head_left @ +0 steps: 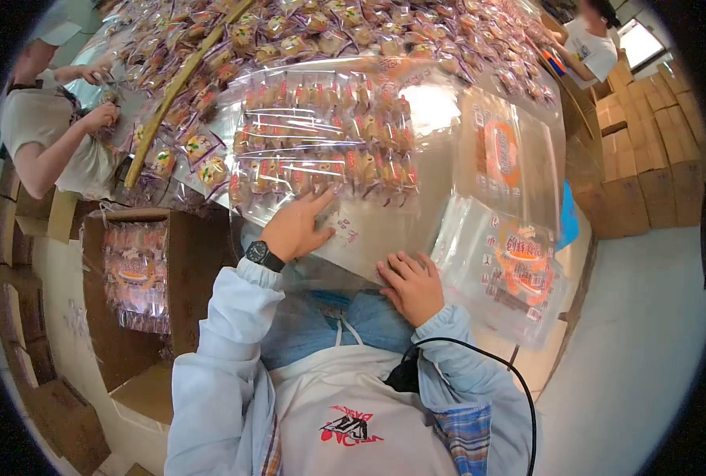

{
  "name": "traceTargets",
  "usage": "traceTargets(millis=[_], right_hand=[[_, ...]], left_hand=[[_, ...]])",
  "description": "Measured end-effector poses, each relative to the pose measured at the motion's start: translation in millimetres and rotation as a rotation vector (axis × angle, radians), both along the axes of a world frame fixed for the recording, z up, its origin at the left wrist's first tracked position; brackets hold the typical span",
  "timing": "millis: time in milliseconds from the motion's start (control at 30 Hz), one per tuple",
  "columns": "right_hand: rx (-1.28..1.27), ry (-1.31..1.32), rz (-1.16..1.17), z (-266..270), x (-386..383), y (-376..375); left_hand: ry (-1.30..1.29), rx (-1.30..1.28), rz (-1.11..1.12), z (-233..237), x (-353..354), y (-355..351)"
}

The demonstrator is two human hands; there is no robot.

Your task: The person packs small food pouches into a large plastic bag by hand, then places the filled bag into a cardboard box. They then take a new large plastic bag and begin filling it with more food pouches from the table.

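Before me on the table lies a large clear plastic bag [369, 238] with three rows of individually wrapped snacks [321, 131] inside. My left hand [297, 226] is open, fingers spread on the plastic just below the nearest row. At the bag's near edge, my right hand [412, 287] rests open, its fingers stretched over the plastic and touching no snacks. To its right is a stack of flat printed plastic bags [480, 274] with orange and red lettering. Another printed bag [500, 155] lies behind that stack.
Many loose wrapped snacks [313, 40] cover the far table, with a yellowish bar [180, 91] across them. At left stands an open carton [138, 381] holding a packed bag [136, 270]. One person [47, 131] works at left, another [591, 47] at far right. Cartons [646, 159] are stacked at right.
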State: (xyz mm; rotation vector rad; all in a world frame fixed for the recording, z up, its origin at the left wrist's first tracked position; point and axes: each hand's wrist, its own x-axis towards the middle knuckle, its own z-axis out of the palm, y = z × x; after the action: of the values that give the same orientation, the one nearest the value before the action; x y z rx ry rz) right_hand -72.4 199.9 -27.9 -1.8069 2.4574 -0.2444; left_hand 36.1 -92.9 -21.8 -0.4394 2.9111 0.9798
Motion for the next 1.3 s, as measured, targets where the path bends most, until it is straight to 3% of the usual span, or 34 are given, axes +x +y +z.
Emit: traceTargets(millis=[33,133,167,267,367,467,567,733,933,1000,1067,1133,1233,1300], right_hand=[[-0.004,-0.002,-0.007,3,1,0],[-0.023,0.088,-0.014,9,6,0],[-0.057,0.094,-0.006,5,6,2],[-0.137,0.105,0.051,-4,6,10],[-0.173,0.094,0.175,2,-4,23],[-0.208,0.008,0.237,10,-14,31],[-0.272,-0.098,0.16,35,-24,19],[-0.315,-0.258,-0.052,43,-34,10],[-0.29,-0.079,-0.071,42,-42,18],[-0.339,-0.198,-0.237,36,-38,27],[-0.335,-0.18,-0.248,34,-36,38],[-0.287,-0.019,-0.088,44,-38,47],[-0.269,0.038,0.004,58,-33,54],[-0.317,-0.124,-0.012,55,-37,62]], left_hand=[[-0.122,0.109,0.073,13,3,4],[0.125,0.092,-0.061,21,14,14],[-0.198,0.13,-0.161,31,20,11],[0.153,-0.275,-0.151,31,71,39],[0.04,-0.379,-0.154,44,119,51],[-0.025,-0.509,-0.191,16,167,33],[0.165,-0.394,-0.069,12,185,20],[0.355,-0.226,-0.044,11,177,-7],[0.479,-0.031,0.057,25,183,-14],[0.461,0.013,0.137,24,190,-12],[0.433,0.054,0.19,22,198,-4],[0.409,0.083,0.221,21,203,3],[0.377,0.093,0.146,25,213,9],[0.403,0.177,0.147,28,216,7]])
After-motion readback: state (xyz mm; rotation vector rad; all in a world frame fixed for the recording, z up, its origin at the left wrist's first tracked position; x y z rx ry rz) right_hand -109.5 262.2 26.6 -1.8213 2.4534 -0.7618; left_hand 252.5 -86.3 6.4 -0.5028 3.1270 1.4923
